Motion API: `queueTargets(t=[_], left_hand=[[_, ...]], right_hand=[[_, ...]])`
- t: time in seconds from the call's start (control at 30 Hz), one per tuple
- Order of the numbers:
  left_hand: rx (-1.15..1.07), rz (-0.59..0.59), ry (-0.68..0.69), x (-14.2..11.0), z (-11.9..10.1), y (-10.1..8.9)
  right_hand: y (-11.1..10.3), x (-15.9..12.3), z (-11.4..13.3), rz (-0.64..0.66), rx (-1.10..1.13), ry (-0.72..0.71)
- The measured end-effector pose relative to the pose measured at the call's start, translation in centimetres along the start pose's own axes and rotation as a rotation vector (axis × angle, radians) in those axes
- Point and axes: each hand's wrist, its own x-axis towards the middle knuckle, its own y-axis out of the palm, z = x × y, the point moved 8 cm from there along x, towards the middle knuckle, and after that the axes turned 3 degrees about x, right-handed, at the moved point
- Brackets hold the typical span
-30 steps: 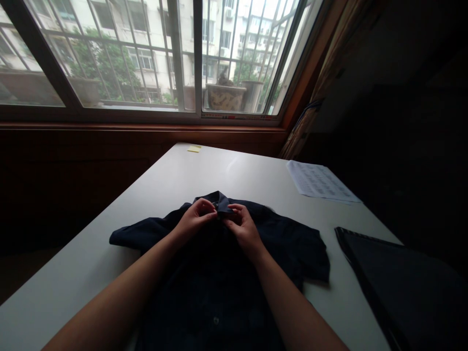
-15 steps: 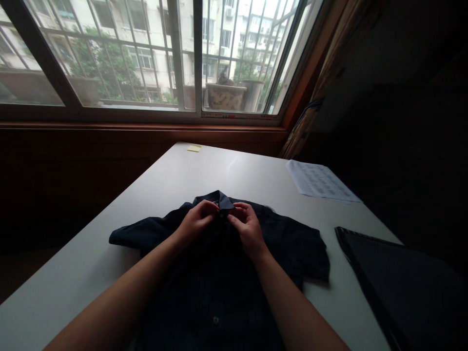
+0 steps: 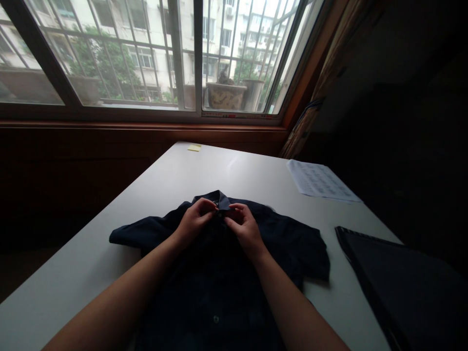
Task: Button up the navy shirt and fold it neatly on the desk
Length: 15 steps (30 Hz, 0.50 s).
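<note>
A dark navy short-sleeved shirt (image 3: 215,278) lies front up on the white table (image 3: 139,195), its sleeves spread to both sides. At its neck the collar (image 3: 224,201) stands up a little. My left hand (image 3: 197,218) pinches the fabric at the left of the collar opening. On the other side, my right hand (image 3: 245,226) grips the right collar edge between thumb and fingers. A small pale button (image 3: 220,214) shows between the two hands, just under the collar. Lower on the shirt front is another button (image 3: 216,319).
Printed sheets of paper (image 3: 321,180) lie at the table's right back edge. A dark folded item (image 3: 398,282) covers the right front. A yellow sticky note (image 3: 194,147) is at the far left corner. Beyond stands a barred window (image 3: 146,58) with a curtain (image 3: 310,107).
My right hand has shifted slightly left, closer to my left hand at the collar. The shirt stays in place on the table.
</note>
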Motion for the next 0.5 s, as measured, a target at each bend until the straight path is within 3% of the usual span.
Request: queueTargets(t=[0.5], left_hand=[[-0.007,-0.054,-0.010,0.02,-0.48,-0.46]], right_hand=[[-0.64,0.02,0.01,-0.051,-0.031,-0.015]])
